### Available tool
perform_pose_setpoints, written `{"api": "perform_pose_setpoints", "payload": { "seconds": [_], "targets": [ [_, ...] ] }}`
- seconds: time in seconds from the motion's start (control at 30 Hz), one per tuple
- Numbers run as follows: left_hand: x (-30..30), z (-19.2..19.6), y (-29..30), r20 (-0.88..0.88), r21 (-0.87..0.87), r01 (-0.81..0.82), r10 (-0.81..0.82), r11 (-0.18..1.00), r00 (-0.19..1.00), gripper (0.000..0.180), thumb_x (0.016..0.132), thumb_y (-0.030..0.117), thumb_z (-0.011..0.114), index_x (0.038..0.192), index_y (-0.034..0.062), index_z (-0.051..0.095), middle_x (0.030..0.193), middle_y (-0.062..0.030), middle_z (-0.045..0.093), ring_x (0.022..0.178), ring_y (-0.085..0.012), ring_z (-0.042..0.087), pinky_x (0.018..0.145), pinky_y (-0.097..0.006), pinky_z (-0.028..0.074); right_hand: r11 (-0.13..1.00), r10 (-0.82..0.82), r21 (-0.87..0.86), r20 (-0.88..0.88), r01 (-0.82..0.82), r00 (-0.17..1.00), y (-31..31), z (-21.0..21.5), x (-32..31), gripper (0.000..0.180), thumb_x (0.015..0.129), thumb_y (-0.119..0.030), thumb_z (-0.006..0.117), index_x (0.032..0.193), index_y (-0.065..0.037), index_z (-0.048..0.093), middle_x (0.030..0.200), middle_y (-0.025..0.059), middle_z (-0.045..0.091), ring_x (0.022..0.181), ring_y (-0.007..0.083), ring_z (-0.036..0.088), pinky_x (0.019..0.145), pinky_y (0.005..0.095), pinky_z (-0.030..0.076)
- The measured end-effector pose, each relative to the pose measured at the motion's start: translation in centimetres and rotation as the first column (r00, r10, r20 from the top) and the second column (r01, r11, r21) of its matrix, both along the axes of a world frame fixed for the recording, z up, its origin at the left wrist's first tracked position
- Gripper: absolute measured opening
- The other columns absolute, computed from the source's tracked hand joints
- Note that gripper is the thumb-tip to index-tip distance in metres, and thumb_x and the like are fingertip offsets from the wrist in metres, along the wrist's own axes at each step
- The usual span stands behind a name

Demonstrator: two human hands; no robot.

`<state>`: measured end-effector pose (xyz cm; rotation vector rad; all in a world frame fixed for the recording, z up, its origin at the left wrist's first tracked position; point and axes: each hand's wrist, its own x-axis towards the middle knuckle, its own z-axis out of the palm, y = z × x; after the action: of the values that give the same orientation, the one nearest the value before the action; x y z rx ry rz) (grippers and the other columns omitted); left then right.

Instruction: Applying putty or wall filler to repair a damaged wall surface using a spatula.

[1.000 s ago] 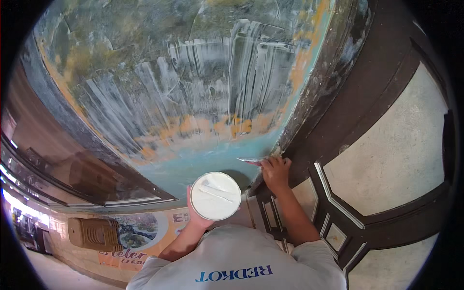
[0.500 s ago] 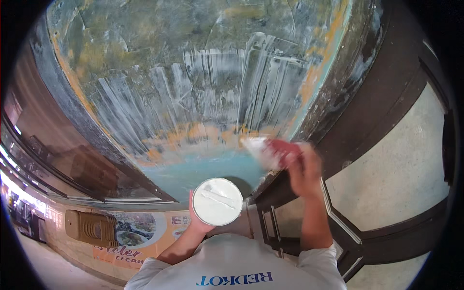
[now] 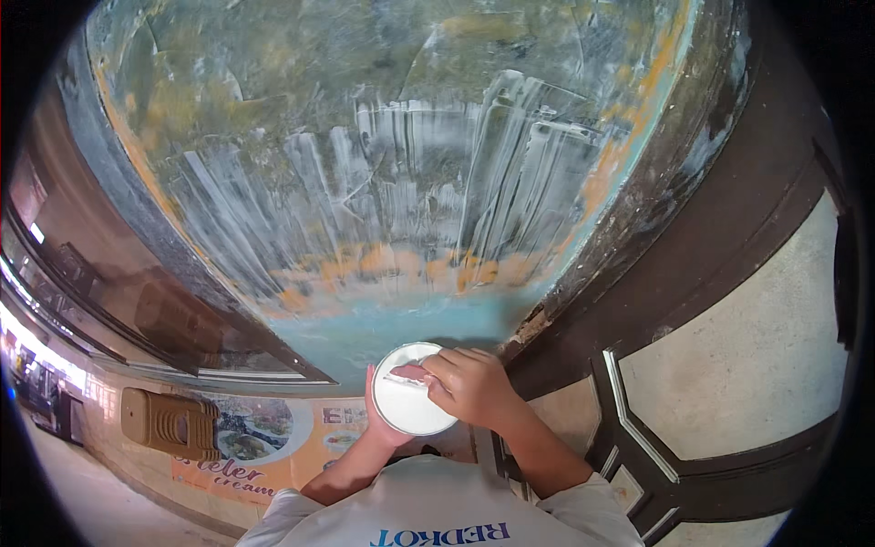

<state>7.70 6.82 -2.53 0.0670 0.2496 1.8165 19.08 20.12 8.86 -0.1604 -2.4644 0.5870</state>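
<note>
My left hand (image 3: 385, 427) supports a round tub (image 3: 376, 401) from its left and lower side, its fingers partly hidden beneath. Smooth white paste (image 3: 408, 412) fills the tub nearly to the rim. In my right hand (image 3: 476, 387), the fingers are closed round a reddish putty scraper (image 3: 410, 372). Its edge rests in the paste, and my fingers hide the rest of it. Beyond the tub stands a wall panel (image 3: 365, 55), mottled grey-green, with streaks of whitish paste (image 3: 419, 137) across its middle.
A pale blue strip (image 3: 401, 324) with orange patches (image 3: 383, 260) runs along the panel's bottom. Dark brown framing (image 3: 656, 273) with pale panels (image 3: 747, 337) is at right. Glossy brown framing (image 3: 118, 237), stacked tan plastic stools (image 3: 169, 422) and an orange banner (image 3: 264, 456) are at left.
My right hand has come down and left from beside the wall to the tub, bringing the scraper into the paste. The tub has shifted slightly right in view.
</note>
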Motion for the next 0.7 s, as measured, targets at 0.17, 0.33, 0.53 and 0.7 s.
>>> {"api": "perform_pose_setpoints", "payload": {
  "seconds": [0.17,0.33,0.53,0.7],
  "targets": [
    [-1.2,0.5,0.0,0.008,-0.009,-0.024,0.024,1.000,1.000,0.082,0.098,0.072,0.023,0.153,0.0135,0.044,0.151,-0.0142,0.051,0.138,-0.0372,0.049,0.117,-0.056,0.036,0.998,-0.019,0.060,-0.005,0.019,1.000,-0.4,1.0,-1.1,0.014,0.081,-0.015,0.068,0.093,-0.009,0.067,0.081,0.0094,0.064,0.071,0.0301,0.065,0.064,0.0414,0.053],
    [-3.0,0.5,-1.3,0.047,0.071,0.016,-0.019,0.997,0.999,0.082,0.098,0.072,0.026,0.153,0.0145,0.044,0.152,-0.0146,0.050,0.139,-0.0371,0.049,0.117,-0.057,0.036,0.990,-0.009,0.139,-0.033,0.013,0.999,-2.2,2.1,-2.5,0.016,0.079,-0.017,0.069,0.093,-0.010,0.069,0.082,0.0070,0.064,0.071,0.0267,0.066,0.064,0.0387,0.053],
    [-4.5,-0.1,-3.1,-0.038,-0.044,-0.022,0.020,0.999,0.999,0.080,0.098,0.072,0.027,0.152,0.0156,0.046,0.151,-0.0147,0.050,0.139,-0.0366,0.048,0.116,-0.056,0.036,0.990,-0.025,0.139,0.014,0.022,1.000,-3.7,1.1,-4.3,0.018,0.077,-0.018,0.069,0.094,-0.011,0.069,0.085,0.0061,0.065,0.073,0.0254,0.066,0.065,0.0384,0.053],
    [-5.7,0.6,-3.8,0.094,-0.020,0.045,-0.043,0.999,0.995,0.083,0.098,0.073,0.026,0.154,0.0130,0.042,0.153,-0.0161,0.048,0.140,-0.0375,0.047,0.117,-0.057,0.035,0.992,-0.024,0.125,-0.005,0.025,1.000,-4.3,0.2,-5.5,0.017,0.078,-0.018,0.068,0.093,-0.011,0.068,0.083,0.0056,0.064,0.073,0.0257,0.066,0.064,0.0387,0.052]
  ]
}}
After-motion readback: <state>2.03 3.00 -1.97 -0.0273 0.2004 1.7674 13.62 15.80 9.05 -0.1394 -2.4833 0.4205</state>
